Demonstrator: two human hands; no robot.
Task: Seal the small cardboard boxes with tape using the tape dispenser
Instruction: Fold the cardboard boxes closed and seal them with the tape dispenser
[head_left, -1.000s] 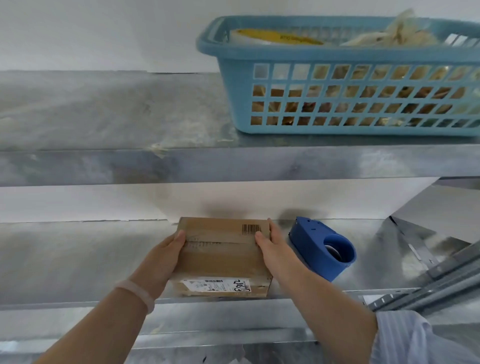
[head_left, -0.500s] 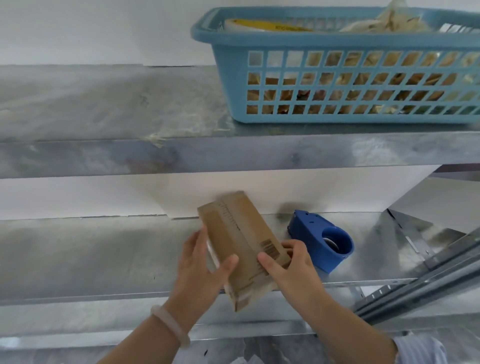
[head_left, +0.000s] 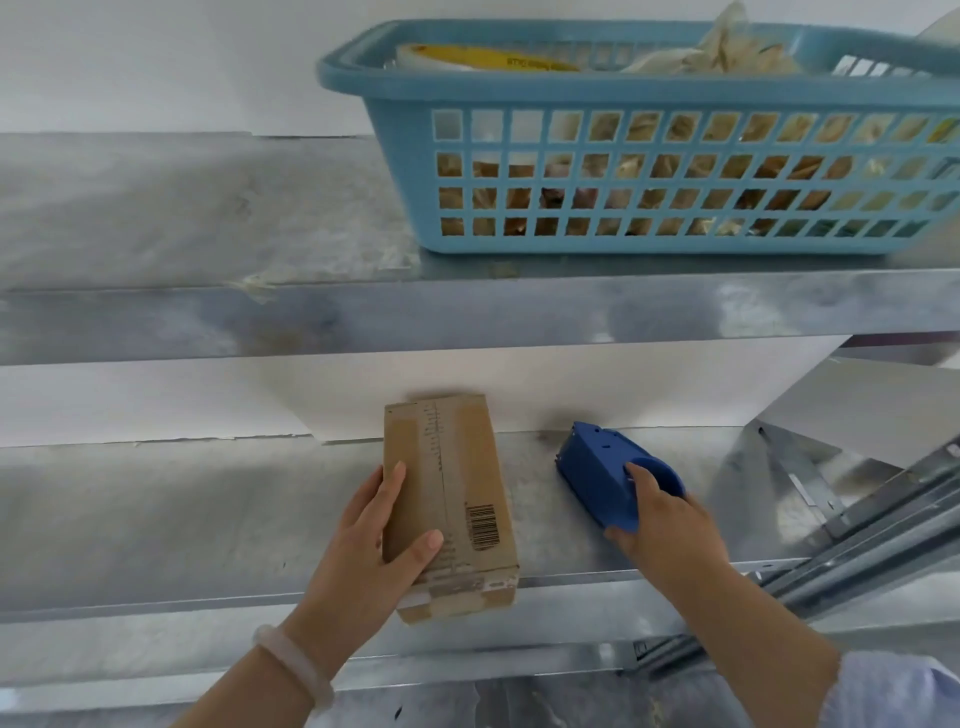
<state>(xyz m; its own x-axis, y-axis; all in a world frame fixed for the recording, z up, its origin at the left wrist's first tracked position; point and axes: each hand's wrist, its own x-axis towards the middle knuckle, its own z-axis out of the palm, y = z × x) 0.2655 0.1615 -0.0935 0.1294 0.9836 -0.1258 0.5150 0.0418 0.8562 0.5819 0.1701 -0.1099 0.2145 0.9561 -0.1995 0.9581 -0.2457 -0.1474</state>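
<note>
A black barcode (head_left: 483, 527) is printed on the top of the small cardboard box (head_left: 457, 483), near its front end. A thin row of tiny dark print is seen running down the middle of the top, but it is too small to be read. Dark letters are also seen on the yellow roll of tape (head_left: 483, 58) in the basket, and they are too blurred to be read.

The box is brown, long and narrow. It is laid flat on the lower metal shelf (head_left: 156, 509), with one short end at the front edge. A bit of white is seen at its front left corner.

The box is held by the left hand (head_left: 374, 540): the fingers are laid along its left side and the thumb is pressed on its top. A pale bracelet (head_left: 293, 665) is worn on that wrist.

The blue plastic tape dispenser (head_left: 597, 475) is set on the same shelf, to the right of the box and apart from it. It is gripped by the right hand (head_left: 665, 519), with the fingers curled around its round end.

A light blue basket (head_left: 405, 156) full of things is kept on the upper shelf (head_left: 208, 322).
</note>
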